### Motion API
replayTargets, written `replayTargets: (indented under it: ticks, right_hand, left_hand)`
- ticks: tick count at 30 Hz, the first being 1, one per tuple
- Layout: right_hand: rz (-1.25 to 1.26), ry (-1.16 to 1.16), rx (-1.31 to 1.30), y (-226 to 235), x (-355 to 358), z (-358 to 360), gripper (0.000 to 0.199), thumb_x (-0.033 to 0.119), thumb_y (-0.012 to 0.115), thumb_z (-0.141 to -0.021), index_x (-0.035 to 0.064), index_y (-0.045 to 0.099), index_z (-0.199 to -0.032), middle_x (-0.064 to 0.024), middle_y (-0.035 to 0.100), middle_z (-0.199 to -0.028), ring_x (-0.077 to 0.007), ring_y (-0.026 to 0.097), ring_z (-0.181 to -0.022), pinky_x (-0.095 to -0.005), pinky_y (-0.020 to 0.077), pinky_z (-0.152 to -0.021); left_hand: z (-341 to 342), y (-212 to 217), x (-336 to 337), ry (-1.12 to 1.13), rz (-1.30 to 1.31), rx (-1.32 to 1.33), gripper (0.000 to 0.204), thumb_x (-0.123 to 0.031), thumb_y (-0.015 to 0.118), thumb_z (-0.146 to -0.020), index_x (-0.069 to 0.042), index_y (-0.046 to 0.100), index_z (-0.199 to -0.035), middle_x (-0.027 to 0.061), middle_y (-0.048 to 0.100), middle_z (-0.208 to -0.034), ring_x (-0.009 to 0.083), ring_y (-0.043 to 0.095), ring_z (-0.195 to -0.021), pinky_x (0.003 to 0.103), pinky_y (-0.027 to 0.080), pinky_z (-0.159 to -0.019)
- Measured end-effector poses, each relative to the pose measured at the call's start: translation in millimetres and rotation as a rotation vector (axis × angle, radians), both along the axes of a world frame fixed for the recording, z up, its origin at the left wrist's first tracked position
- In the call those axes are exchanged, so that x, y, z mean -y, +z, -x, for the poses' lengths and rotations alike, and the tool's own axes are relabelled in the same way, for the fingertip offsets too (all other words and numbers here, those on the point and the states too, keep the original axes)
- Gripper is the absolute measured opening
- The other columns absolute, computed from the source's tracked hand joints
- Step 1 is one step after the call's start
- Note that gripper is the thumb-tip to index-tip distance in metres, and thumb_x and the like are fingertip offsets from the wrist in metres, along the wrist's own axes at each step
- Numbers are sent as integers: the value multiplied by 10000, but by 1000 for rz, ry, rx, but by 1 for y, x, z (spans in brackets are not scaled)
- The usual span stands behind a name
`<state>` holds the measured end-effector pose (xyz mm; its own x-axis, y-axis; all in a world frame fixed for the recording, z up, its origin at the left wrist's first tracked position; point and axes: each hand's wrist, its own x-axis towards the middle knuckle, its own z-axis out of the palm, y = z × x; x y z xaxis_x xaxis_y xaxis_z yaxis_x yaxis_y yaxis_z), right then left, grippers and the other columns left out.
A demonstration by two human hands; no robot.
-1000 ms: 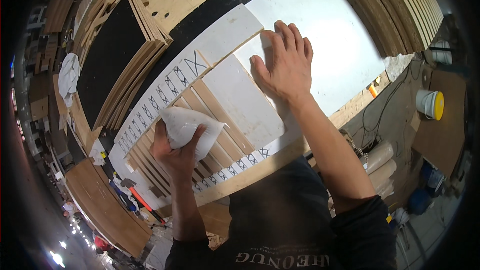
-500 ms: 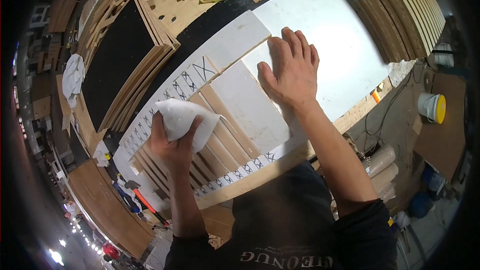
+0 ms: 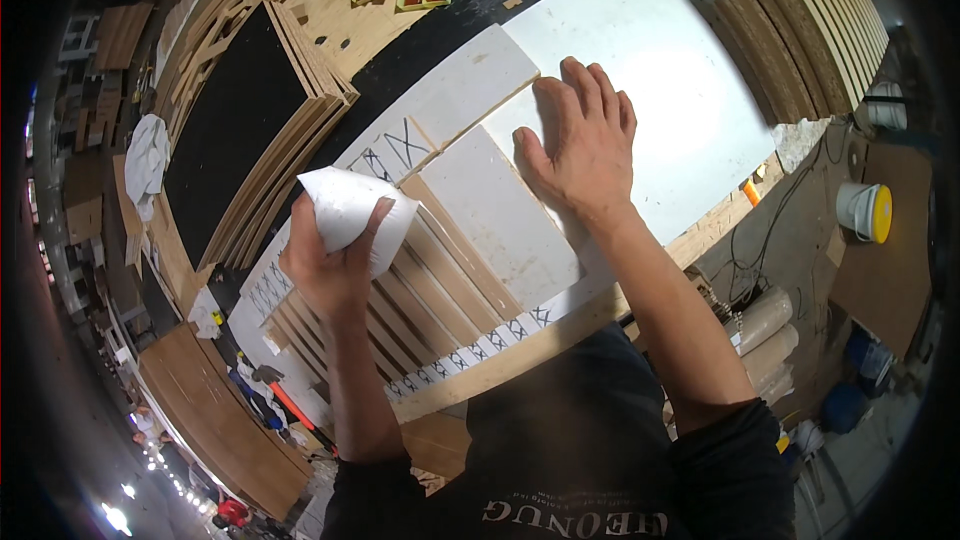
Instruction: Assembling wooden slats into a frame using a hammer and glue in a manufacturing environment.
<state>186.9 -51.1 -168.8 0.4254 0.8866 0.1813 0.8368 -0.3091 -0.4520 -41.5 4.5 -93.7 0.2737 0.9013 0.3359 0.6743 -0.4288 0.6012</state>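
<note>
My left hand is wrapped round a soft white bag, thumb on its near side, with a pointed corner sticking up to the left. The bag is over a row of thin brown wooden strips, which lie side by side with gaps between. White edge strips marked with dark crosses run along both ends of the row. My right hand rests with fingers spread on a white panel. Between the wooden strips and that hand lies a smaller white board.
Black-faced panels are stacked at the left, beside loose wood strips. Brown slatted pieces stand stacked at the far right. A hammer with a red-and-black handle lies near left. A white bucket with a yellow lid is at right.
My left hand has shifted a little up and to the left, carrying the white bag with it. My right hand stays in place on the panel.
</note>
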Motion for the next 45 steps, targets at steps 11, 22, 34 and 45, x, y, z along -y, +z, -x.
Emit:
replayTargets:
  ticks: [11, 22, 34, 45]
  right_hand:
    - [5, 0, 16, -1, 1, 0, 486, 352, 559, -758, 143, 488, -1190, -120, 377, -1340, -311, 272, -1298, -498, 187, -1063]
    - [-20, 0, 9, -2, 2, 3, 484, 343, 560, -754, 128, 494, -1183, -124, 387, -1334, -320, 283, -1291, -504, 192, -1056]
    - [-65, 2, 8, -8, 2, 2, 495, 356, 539, -760, 121, 487, -1192, -141, 390, -1338, -334, 283, -1293, -505, 174, -1065]
    - [-51, -6, 29, -9, 3, 2, 535, 412, 552, -767, 76, 505, -1181, -97, 381, -1358, -294, 270, -1307, -460, 169, -1077]
  left_hand:
    - [0, -4, -10, -24, -87, -31, 472, -127, 814, -644, 7, 563, -1021, 108, 640, -863, 203, 661, -743, 297, 535, -651]
    - [28, 12, 42, 208, -21, 116, 501, -176, 844, -604, -9, 566, -986, 102, 623, -824, 205, 626, -722, 287, 504, -661]
    - [43, 7, 131, 56, 262, -144, 580, -228, 855, -529, -2, 562, -975, 139, 620, -840, 300, 618, -731, 361, 496, -647]
    - [44, -4, 130, 15, 236, -116, 567, -239, 849, -562, 1, 556, -984, 137, 622, -826, 301, 618, -719, 367, 488, -637]
